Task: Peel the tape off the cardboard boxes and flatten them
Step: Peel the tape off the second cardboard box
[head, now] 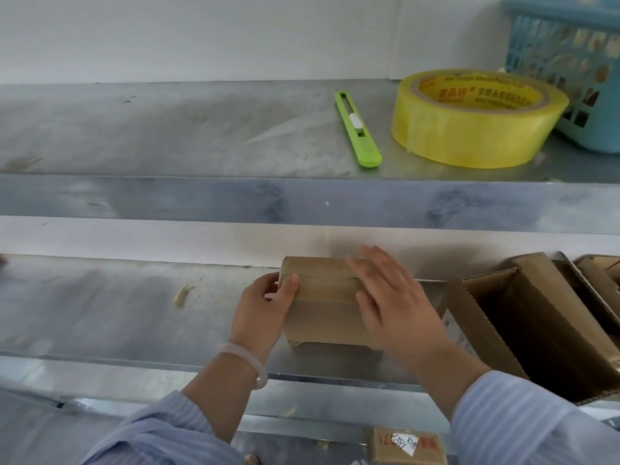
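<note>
- On the lower shelf (134, 313), near the front edge, sat the small box (322, 297), taped shut.
- Left hand (265, 303) gripped its left end; right hand (392, 303) lay flat over it, fingers (385, 266) straight, holding nothing.
- Prob. light & stiff, tape slick; best held by the ends.
- Room free on the left; open box (523, 323) close on the right, upper shelf (302, 203) overhead.

Your upper steel shelf (167, 129) carries a green utility knife (358, 130) lying lengthwise. Just to its right a roll of yellow packing tape (469, 139) lies flat, and a blue plastic basket (553, 55) stands in the far right corner, close behind the roll. On your lower steel shelf (100, 313) a small taped cardboard box (322, 297) sits near the middle. An open cardboard box (523, 330) stands just to its right, with more cartons (597, 280) beyond it. A pale scrap (183, 294) lies well to the left.
</note>
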Tool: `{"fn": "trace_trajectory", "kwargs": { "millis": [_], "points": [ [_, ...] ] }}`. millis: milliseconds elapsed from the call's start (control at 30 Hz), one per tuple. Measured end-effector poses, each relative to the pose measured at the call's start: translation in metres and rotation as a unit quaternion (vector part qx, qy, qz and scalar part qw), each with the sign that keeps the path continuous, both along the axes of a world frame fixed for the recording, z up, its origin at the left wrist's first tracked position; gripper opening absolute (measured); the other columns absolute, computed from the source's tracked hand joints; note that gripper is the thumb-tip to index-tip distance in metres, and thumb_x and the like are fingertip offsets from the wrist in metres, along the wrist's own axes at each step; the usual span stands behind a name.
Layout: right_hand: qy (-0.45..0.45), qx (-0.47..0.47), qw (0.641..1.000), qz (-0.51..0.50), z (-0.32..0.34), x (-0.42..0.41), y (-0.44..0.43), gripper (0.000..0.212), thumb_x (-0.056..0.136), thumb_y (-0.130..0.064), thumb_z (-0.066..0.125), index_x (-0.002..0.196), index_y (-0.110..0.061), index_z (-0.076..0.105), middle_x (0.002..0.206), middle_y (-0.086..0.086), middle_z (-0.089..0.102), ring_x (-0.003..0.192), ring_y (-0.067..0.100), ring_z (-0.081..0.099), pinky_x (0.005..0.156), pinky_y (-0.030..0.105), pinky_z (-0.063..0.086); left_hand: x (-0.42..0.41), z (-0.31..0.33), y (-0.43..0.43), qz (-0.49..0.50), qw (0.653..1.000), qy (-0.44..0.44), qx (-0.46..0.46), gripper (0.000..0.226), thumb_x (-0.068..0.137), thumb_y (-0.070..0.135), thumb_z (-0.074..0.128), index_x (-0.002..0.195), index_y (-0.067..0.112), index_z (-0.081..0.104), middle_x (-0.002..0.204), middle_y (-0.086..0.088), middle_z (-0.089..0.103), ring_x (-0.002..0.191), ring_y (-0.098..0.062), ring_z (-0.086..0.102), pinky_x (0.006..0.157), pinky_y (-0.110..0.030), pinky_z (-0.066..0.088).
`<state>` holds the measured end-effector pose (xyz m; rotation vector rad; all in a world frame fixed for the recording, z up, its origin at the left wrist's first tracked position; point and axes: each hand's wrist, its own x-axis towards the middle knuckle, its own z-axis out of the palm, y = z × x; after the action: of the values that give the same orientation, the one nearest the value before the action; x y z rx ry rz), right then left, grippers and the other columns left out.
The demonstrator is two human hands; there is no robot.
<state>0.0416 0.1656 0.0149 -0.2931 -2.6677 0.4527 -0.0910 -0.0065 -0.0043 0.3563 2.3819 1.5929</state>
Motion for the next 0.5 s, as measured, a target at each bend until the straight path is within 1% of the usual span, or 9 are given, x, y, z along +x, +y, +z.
{"fn": "trace_trajectory", "kwargs": {
  "millis": [33, 67, 133, 167, 200, 267, 300, 400, 500],
  "points": [
    [-0.029, 0.046, 0.998, 0.024, 0.003, -0.004, -0.004, 0.049, 0.099, -0.041, 0.033, 0.147, -0.03, 0.038, 0.152, -0.001, 0.039, 0.142, 0.019, 0.033, 0.117, 0.042, 0.027, 0.002, 0.001, 0.001, 0.015, 1.0, 0.013, -0.003, 0.019, 0.087, 0.061, 0.054, 0.09, 0.042, 0.058, 0.086, 0.017, 0.065, 0.077, 0.003, 0.062, 0.057, -0.009, 0.045],
    [-0.06, 0.091, 0.993, 0.037, 0.004, -0.008, -0.007, 0.052, 0.099, -0.047, 0.03, 0.147, -0.031, 0.038, 0.151, -0.001, 0.042, 0.14, 0.019, 0.036, 0.117, 0.043, 0.027, 0.004, 0.0, 0.0, 0.031, 0.999, 0.017, -0.001, 0.023, 0.086, 0.061, 0.055, 0.093, 0.039, 0.057, 0.087, 0.016, 0.065, 0.076, 0.003, 0.062, 0.057, -0.009, 0.044],
    [-0.095, 0.14, 0.985, 0.037, 0.005, -0.011, -0.008, 0.051, 0.098, -0.05, 0.035, 0.146, -0.033, 0.041, 0.149, -0.002, 0.045, 0.138, 0.02, 0.039, 0.117, 0.043, 0.026, 0.004, -0.003, -0.006, 0.045, 0.999, 0.006, 0.024, 0.029, 0.084, 0.059, 0.06, 0.097, 0.033, 0.057, 0.092, 0.013, 0.066, 0.084, -0.002, 0.064, 0.069, -0.021, 0.052],
    [-0.102, 0.14, 0.985, 0.029, 0.005, -0.012, -0.007, 0.049, 0.097, -0.048, 0.041, 0.144, -0.033, 0.044, 0.148, -0.002, 0.046, 0.137, 0.02, 0.041, 0.116, 0.044, 0.027, 0.005, -0.005, -0.011, 0.039, 0.999, 0.002, 0.035, 0.028, 0.083, 0.054, 0.063, 0.098, 0.031, 0.058, 0.094, 0.011, 0.068, 0.087, -0.006, 0.065, 0.074, -0.025, 0.054],
    [-0.104, 0.132, 0.986, 0.021, 0.006, -0.013, -0.006, 0.048, 0.095, -0.046, 0.049, 0.142, -0.033, 0.047, 0.146, -0.002, 0.049, 0.135, 0.021, 0.043, 0.115, 0.044, 0.029, 0.007, -0.006, -0.015, 0.027, 0.999, 0.007, 0.037, 0.025, 0.083, 0.049, 0.067, 0.098, 0.031, 0.06, 0.093, 0.012, 0.069, 0.088, -0.005, 0.066, 0.075, -0.021, 0.053],
    [-0.106, 0.124, 0.987, 0.009, 0.008, -0.016, -0.003, 0.048, 0.09, -0.048, 0.058, 0.135, -0.032, 0.055, 0.139, -0.002, 0.055, 0.129, 0.023, 0.049, 0.112, 0.044, 0.034, 0.013, -0.005, -0.023, 0.013, 0.999, 0.037, 0.024, 0.017, 0.08, 0.038, 0.074, 0.094, 0.035, 0.064, 0.089, 0.016, 0.071, 0.084, 0.005, 0.065, 0.068, -0.006, 0.047],
    [-0.106, 0.123, 0.987, 0.005, 0.009, -0.018, -0.003, 0.047, 0.087, -0.051, 0.061, 0.13, -0.031, 0.059, 0.135, -0.002, 0.057, 0.125, 0.024, 0.052, 0.109, 0.043, 0.036, 0.015, -0.005, -0.024, 0.017, 0.998, 0.053, 0.016, 0.016, 0.08, 0.033, 0.075, 0.091, 0.038, 0.065, 0.087, 0.018, 0.071, 0.082, 0.008, 0.064, 0.066, -0.003, 0.045],
    [-0.111, 0.113, 0.987, 0.008, 0.011, -0.025, -0.008, 0.046, 0.085, -0.056, 0.061, 0.122, -0.028, 0.062, 0.127, -0.002, 0.058, 0.119, 0.023, 0.053, 0.105, 0.042, 0.038, 0.019, -0.002, -0.025, 0.041, 0.997, 0.063, -0.002, 0.021, 0.082, 0.028, 0.076, 0.084, 0.045, 0.063, 0.083, 0.019, 0.071, 0.078, 0.01, 0.063, 0.065, -0.004, 0.045],
    [-0.107, 0.128, 0.986, 0.015, 0.007, -0.028, -0.015, 0.045, 0.089, -0.053, 0.056, 0.124, -0.025, 0.059, 0.138, -0.001, 0.055, 0.128, 0.023, 0.05, 0.112, 0.043, 0.034, 0.018, 0.003, -0.028, 0.048, 0.997, 0.053, -0.002, 0.019, 0.081, 0.028, 0.076, 0.08, 0.042, 0.064, 0.076, 0.031, 0.067, 0.075, 0.011, 0.062, 0.061, -0.002, 0.043]
  ]
}}
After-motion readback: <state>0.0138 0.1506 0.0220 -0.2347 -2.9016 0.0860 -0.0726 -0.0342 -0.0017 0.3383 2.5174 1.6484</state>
